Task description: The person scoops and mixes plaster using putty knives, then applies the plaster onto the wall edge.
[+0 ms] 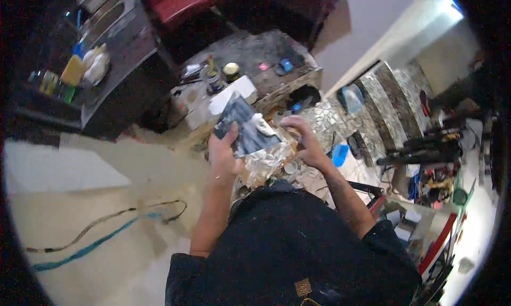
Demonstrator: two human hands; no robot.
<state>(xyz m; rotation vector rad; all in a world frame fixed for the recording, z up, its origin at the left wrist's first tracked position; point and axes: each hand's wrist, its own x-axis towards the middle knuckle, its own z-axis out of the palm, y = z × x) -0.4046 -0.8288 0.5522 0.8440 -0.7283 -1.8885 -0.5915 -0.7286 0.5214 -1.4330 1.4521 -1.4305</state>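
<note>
Flanking dark panel [246, 127], hands [222, 151] curled

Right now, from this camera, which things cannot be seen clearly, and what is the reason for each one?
All in the head view:
- Left hand: the fingers behind the dark panel are hidden by that panel.
- Right hand: its curled fingers and the blur leave unclear whether it holds anything.
- Red chair: its upper part is cut off by the top edge.
- Small jar: its contents are too small to tell.
</note>
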